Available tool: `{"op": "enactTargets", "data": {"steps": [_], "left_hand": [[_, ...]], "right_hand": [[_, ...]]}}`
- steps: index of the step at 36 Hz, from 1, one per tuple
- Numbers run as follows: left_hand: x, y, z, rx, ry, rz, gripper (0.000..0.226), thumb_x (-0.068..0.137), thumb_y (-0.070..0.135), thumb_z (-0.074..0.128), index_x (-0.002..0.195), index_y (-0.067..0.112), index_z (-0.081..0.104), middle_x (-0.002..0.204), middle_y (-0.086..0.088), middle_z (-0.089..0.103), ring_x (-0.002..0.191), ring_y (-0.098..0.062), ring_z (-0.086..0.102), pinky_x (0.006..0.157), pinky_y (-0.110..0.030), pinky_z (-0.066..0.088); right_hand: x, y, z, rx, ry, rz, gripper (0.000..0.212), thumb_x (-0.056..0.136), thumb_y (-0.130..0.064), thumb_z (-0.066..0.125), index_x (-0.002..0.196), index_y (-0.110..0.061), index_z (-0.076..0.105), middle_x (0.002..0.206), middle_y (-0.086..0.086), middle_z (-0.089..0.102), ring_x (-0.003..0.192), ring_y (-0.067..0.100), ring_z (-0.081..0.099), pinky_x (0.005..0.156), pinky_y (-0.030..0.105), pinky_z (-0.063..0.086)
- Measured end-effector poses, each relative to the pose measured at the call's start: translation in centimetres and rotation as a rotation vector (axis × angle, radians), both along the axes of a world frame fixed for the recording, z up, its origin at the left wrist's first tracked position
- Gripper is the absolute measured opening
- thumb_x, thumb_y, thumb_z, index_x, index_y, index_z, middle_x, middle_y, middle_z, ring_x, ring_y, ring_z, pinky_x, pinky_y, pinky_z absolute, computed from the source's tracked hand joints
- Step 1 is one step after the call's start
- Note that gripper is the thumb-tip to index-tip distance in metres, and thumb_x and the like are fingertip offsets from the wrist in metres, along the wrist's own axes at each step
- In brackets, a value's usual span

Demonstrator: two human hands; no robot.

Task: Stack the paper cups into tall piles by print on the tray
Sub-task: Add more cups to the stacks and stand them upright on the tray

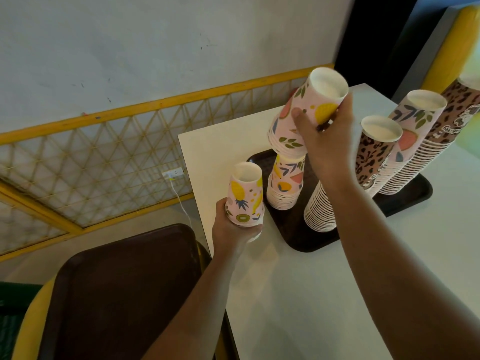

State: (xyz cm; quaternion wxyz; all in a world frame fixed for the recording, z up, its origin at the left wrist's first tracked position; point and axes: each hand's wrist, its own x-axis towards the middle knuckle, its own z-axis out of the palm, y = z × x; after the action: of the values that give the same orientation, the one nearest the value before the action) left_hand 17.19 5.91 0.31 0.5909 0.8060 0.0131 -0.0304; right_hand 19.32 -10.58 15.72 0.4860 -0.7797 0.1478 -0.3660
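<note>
The right hand (324, 136) grips a tilted bundle of fruit cups (304, 118), upside down, its lower rims touching the top of a short fruit pile (285, 183) standing on the tray (405, 201). The left hand (233, 229) holds a small fruit stack (245, 196) from below, at the surface (324, 294) edge, just beside the tray. On the tray also stand a tall leopard pile (374, 157) and a tall fruit pile (413, 136); another leopard pile (459, 110) rises behind. A second tray (117, 294) lies lower left.
</note>
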Motion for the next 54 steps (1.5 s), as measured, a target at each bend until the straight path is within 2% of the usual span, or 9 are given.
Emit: {"op": "enactTargets", "data": {"steps": [5, 13, 18, 20, 25, 29, 40, 48, 54], "left_hand": [[0.1, -0.1, 0.0, -0.032, 0.009, 0.000, 0.080, 0.047, 0.017, 0.090, 0.111, 0.028, 0.043, 0.099, 0.018, 0.056, 0.094, -0.010, 0.056, 0.076, -0.016, 0.046], [0.1, -0.1, 0.5, -0.079, 0.038, 0.000, 0.079, 0.040, 0.028, 0.081, 0.109, 0.029, 0.043, 0.097, 0.016, 0.058, 0.096, -0.016, 0.059, 0.073, -0.018, 0.046], [0.0, -0.3, 0.9, -0.062, 0.031, -0.011, 0.078, 0.044, 0.022, 0.085, 0.109, 0.031, 0.043, 0.095, 0.020, 0.057, 0.089, -0.005, 0.058, 0.068, -0.008, 0.044], [-0.1, -0.4, 1.1, -0.073, 0.028, 0.000, 0.076, 0.041, 0.025, 0.080, 0.107, 0.032, 0.044, 0.093, 0.022, 0.058, 0.086, -0.001, 0.058, 0.064, -0.004, 0.044], [-0.3, -0.8, 1.3, -0.086, 0.022, 0.015, 0.077, 0.042, 0.026, 0.086, 0.109, 0.029, 0.048, 0.094, 0.017, 0.062, 0.088, -0.007, 0.062, 0.068, -0.014, 0.046], [-0.6, -0.9, 1.7, -0.064, 0.014, 0.002, 0.077, 0.051, 0.015, 0.091, 0.112, 0.030, 0.045, 0.094, 0.021, 0.059, 0.086, 0.005, 0.057, 0.067, -0.008, 0.045], [-1.0, -1.0, 2.0, -0.054, -0.003, -0.003, 0.078, 0.049, 0.015, 0.091, 0.111, 0.029, 0.046, 0.098, 0.016, 0.061, 0.089, -0.006, 0.060, 0.070, -0.011, 0.047], [-1.1, -0.9, 1.9, -0.005, -0.012, -0.014, 0.071, 0.053, 0.013, 0.089, 0.111, 0.020, 0.050, 0.099, 0.011, 0.064, 0.087, -0.005, 0.061, 0.065, -0.003, 0.045], [-1.0, -0.7, 1.6, 0.007, -0.012, -0.014, 0.068, 0.054, 0.010, 0.088, 0.108, 0.022, 0.047, 0.094, 0.012, 0.060, 0.085, -0.010, 0.059, 0.060, -0.001, 0.041]], "right_hand": [[0.8, 0.2, -3.0, -0.004, 0.091, 0.010, 0.058, 0.078, -0.026, 0.070, 0.128, -0.011, 0.045, 0.121, 0.000, 0.054, 0.108, 0.009, 0.051, 0.089, 0.019, 0.043], [1.5, -0.3, -6.0, 0.013, 0.267, 0.053, 0.072, 0.079, -0.023, 0.070, 0.139, -0.012, 0.033, 0.134, 0.006, 0.047, 0.123, 0.019, 0.045, 0.103, 0.040, 0.042], [-0.1, 1.2, -5.1, -0.044, 0.178, 0.088, 0.080, 0.087, -0.030, 0.063, 0.148, -0.011, 0.015, 0.150, 0.004, 0.029, 0.137, 0.013, 0.027, 0.104, 0.016, 0.024], [-1.3, 2.4, -4.8, -0.037, 0.101, 0.135, 0.074, 0.088, -0.035, 0.059, 0.146, -0.013, 0.019, 0.148, 0.001, 0.035, 0.133, 0.006, 0.031, 0.099, 0.007, 0.026], [-3.5, 4.9, -5.3, -0.042, 0.228, 0.306, 0.081, 0.077, -0.043, 0.069, 0.143, -0.021, 0.027, 0.143, -0.004, 0.041, 0.131, 0.010, 0.038, 0.102, 0.029, 0.037], [-3.8, 5.8, -5.9, -0.061, 0.285, 0.326, 0.082, 0.069, -0.037, 0.078, 0.136, -0.015, 0.036, 0.133, -0.002, 0.046, 0.121, 0.011, 0.043, 0.094, 0.025, 0.043], [-4.1, 5.8, -5.9, -0.038, 0.310, 0.339, 0.063, 0.073, -0.030, 0.076, 0.126, -0.015, 0.045, 0.111, -0.007, 0.054, 0.095, -0.002, 0.045, 0.079, 0.014, 0.041], [-4.2, 5.2, -5.1, -0.046, 0.308, 0.302, 0.064, 0.073, -0.032, 0.074, 0.126, -0.013, 0.044, 0.118, 0.002, 0.059, 0.109, 0.018, 0.055, 0.086, 0.034, 0.051], [-3.6, 4.5, -3.1, -0.026, 0.235, 0.218, 0.055, 0.071, -0.037, 0.074, 0.114, -0.013, 0.050, 0.105, 0.000, 0.064, 0.096, 0.016, 0.061, 0.077, 0.035, 0.054]]}}
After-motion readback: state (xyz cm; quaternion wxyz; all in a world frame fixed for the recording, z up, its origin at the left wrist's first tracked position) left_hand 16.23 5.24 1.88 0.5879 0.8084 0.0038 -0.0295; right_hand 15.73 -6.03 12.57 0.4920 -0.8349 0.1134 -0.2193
